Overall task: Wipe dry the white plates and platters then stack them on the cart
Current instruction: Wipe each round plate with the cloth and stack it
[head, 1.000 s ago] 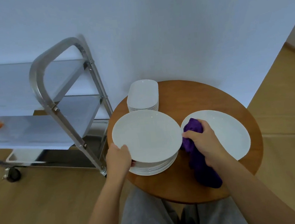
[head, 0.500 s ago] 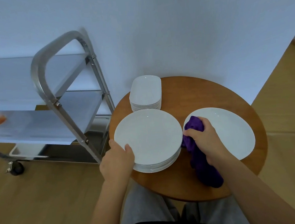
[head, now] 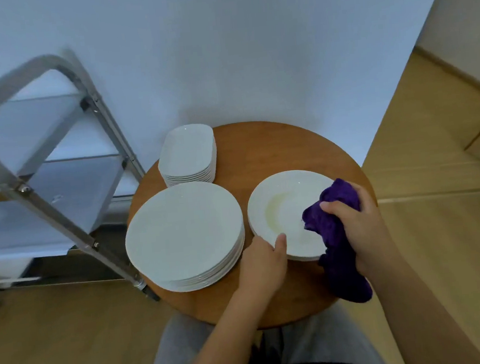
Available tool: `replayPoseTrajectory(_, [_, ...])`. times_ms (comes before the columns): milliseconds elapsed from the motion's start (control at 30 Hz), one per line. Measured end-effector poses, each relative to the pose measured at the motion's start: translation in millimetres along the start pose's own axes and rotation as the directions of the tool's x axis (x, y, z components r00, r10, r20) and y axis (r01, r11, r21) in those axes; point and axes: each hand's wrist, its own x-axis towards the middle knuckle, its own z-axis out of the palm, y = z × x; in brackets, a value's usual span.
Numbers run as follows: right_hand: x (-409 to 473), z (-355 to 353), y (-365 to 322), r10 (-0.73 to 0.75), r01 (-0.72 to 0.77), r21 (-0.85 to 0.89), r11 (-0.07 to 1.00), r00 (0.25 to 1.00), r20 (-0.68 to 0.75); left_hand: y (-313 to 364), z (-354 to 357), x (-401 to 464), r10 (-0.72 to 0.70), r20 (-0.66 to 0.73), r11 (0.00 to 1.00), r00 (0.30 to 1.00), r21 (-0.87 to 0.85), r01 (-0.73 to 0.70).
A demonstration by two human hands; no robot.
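A single white oval platter (head: 281, 207) lies on the right side of the round wooden table (head: 259, 148), with a faint yellowish wet smear on it. My left hand (head: 262, 262) holds its near rim, thumb on top. My right hand (head: 355, 221) grips a purple cloth (head: 334, 231) and presses it on the platter's right part. A stack of several round white plates (head: 184, 234) sits at the table's left. Behind it stands a stack of several small rectangular plates (head: 188, 154).
A steel cart (head: 58, 174) with grey shelves stands left of the table, its slanted leg close to the plate stack. A pale wall runs behind the table. Wooden floor surrounds it. My knees are under the near table edge.
My left hand left the round plate stack and took the near rim of the oval platter. My right hand moved the purple cloth from the platter's left edge to its right part.
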Motion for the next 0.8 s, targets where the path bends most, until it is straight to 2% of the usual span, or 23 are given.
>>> replayPoseTrajectory(167, [6,-16,7,0.019,-0.019,0.039,0.999,1.000,0.018,-1,5,28,-0.088,-0.021,0.982,0.996,0.167,0.090])
replayPoseTrajectory(267, [8,-18,12,0.043,-0.046,0.080,0.996,0.999,0.027,1,4,32,-0.187,0.030,0.973,0.982,0.141,0.181])
replayPoseTrajectory(367, [9,-19,18,0.053,-0.053,0.081,0.995,0.999,0.010,7,1,28,-0.217,-0.033,0.970,0.976,0.103,0.219])
replayPoseTrajectory(500, [11,-28,20,0.044,-0.039,0.087,0.995,0.997,-0.062,16,-7,18,-0.211,0.002,0.961,0.977,-0.181,0.208])
replayPoseTrajectory(567, [12,-32,19,0.010,-0.003,0.067,0.998,0.995,-0.104,22,-9,11,-0.221,-0.015,0.915,0.975,-0.350,0.202])
replayPoseTrajectory(633, [12,-35,18,-0.036,0.033,-0.023,0.999,0.988,-0.150,27,-9,5,-0.222,-0.033,0.840,0.975,-0.515,0.173])
replayPoseTrajectory(800, [13,-48,16,-0.105,0.072,-0.139,0.988,0.962,-0.253,28,-3,-9,-0.201,-0.047,0.776,0.978,-0.618,0.130])
